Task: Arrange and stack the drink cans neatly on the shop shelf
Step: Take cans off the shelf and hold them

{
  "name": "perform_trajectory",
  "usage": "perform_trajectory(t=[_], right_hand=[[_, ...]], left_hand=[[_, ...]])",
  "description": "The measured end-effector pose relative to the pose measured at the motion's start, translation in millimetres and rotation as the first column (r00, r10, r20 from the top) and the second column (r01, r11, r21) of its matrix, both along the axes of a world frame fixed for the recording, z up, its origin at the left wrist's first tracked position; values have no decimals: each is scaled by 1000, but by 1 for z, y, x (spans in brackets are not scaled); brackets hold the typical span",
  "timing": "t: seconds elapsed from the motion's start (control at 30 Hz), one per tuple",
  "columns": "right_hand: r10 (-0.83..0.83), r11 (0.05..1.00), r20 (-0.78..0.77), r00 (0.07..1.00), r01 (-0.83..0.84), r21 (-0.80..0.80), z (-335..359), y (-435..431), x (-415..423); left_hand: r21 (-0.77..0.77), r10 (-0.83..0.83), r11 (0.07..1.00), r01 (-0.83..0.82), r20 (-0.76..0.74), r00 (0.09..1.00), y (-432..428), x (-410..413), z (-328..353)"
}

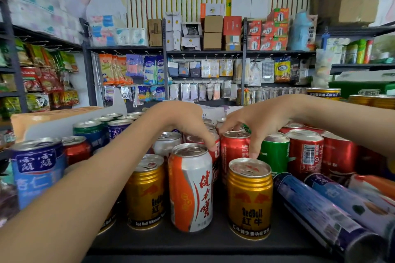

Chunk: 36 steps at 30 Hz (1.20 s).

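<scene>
The red aluminium drink can (234, 151) stands upright mid-pack on the dark shelf top (192, 243). The right hand (258, 121) is gripping it round the rim, thumb on the far left side and one fingertip (253, 153) down the near right side. That fingertip is wedged in the gap with the green can (275, 156) just to its right, and it looks to be brushing the lid of the gold Red Bull can (250, 196) right in front of it.

The left hand (181, 119) has its fingers curled down onto a second red can (216, 149), which is mostly hidden. Honestly can't tell if it's actually holding it or just resting on it.

What I'd worry about:
- Everything's packed tight, so pulling the red one straight up could drag the green can or tip the gold one toward the front edge
- The tall orange-and-white can (190, 188) just under the left fingertips looks a bit tilted (might be the lens), so a bump from the wrist could knock it into the other gold can (145, 188)
- The blue cans lying on their sides (316, 205), off to the right of the fingers, could roll if anything gets nudged
</scene>
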State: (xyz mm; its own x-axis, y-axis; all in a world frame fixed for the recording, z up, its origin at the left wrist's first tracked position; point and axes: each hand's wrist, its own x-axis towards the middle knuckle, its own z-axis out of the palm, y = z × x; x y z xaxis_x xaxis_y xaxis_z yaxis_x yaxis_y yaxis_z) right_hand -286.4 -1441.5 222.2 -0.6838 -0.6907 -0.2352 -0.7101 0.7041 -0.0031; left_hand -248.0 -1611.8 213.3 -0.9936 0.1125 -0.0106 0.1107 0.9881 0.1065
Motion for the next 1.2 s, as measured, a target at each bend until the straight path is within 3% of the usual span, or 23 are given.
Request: perform_trajectory(t=[0.23,0.43,0.63,0.77,0.87,0.9,0.93,1.0,1.07,1.2], right_hand=[[-45,997,86,995,50,-57,12,12,-5],[-75,909,183,980,143,-391,20,22,-9],[97,660,344,934,199,-725,13,14,-7],[341,480,526,779,336,-810,13,7,-3],[446,266,479,756,399,-877,14,2,-1],[440,217,451,776,396,-892,17,2,0],[421,188,428,800,384,-904,20,3,0],[366,198,377,851,325,-925,29,4,2],[290,287,311,905,228,-931,35,5,5],[146,429,194,970,114,-896,35,-3,11]], left_hand=[[319,13,947,23,-110,994,-11,13,21],[538,86,842,49,-223,971,-25,26,42],[744,141,653,140,-301,943,-35,39,56],[873,164,437,215,-313,936,-33,43,53],[930,140,273,246,-291,946,-35,47,49],[931,114,282,233,-273,955,-35,49,48],[910,97,364,201,-251,963,-36,51,47],[748,106,657,96,-218,970,-38,56,45],[529,135,849,12,-239,962,-37,63,42],[335,107,940,-65,-109,988,-38,70,29]])
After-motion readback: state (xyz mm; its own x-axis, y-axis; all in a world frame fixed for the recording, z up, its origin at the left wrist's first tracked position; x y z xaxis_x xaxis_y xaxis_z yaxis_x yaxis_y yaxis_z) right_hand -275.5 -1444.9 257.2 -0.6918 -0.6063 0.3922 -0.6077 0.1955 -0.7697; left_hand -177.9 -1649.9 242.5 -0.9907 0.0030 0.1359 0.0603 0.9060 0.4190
